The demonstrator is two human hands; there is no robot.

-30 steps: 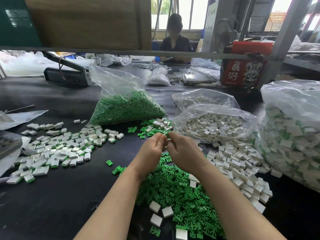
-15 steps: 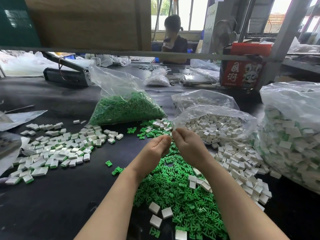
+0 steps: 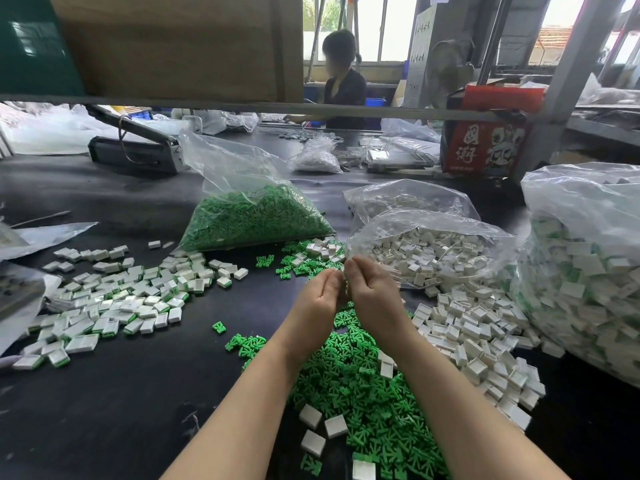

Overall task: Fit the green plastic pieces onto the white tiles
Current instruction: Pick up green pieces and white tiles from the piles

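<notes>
Above the green pieces [image 3: 360,382], two hands, left [image 3: 317,306] and right [image 3: 372,299], meet, fingers curled together; what they pinch is hidden. Three loose tiles [image 3: 335,426] lie nearby; four bags on the surface [image 3: 104,410].

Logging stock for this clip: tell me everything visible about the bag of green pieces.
The green bag is clear, crinkled plastic, packed with small bright green moulded pieces. It lies slumped on the dark table, its loose empty top rising towards the far left. Its mouth cannot be made out. A few green pieces and white tiles lie by its near edge. No hands touch it.
</notes>
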